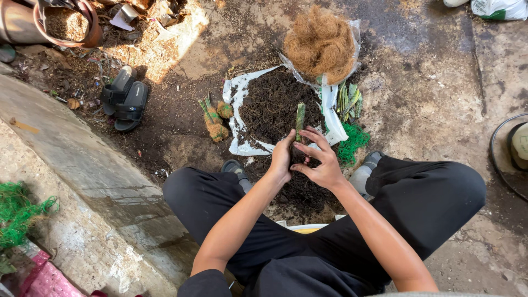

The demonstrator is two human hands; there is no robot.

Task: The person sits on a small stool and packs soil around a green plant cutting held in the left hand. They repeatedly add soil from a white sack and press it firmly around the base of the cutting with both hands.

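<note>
Soil (269, 104) lies heaped on the white plastic sheet (235, 93) in front of my knees, and that is where both my hands are working. From the head view, my left hand (282, 159) is curled around the base of a green cutting (300, 118), which stands upright out of my grip just above the near edge of the heap. What my fingers close on below the stalk I cannot make out; it looks like a dark clump. My right hand (322, 162) is half open, fingers spread and bent, pressing in against the same clump from the other side, holding nothing of its own.

Beside the sheet on my left lie three small wrapped bundles (215, 118) with green tips and brown fibre bases, which I judge to be finished ones. On the other side, a handful of bare green cuttings (349, 99) waits next to a scrap of green netting (352, 142). A big wad of brown coconut fibre (320, 43) sits at the far end of the sheet. So by my reckoning a few are done, one is in hand without fibre on it yet, and several remain.

A pair of black sandals (124, 98) lies further off to my left.
</note>
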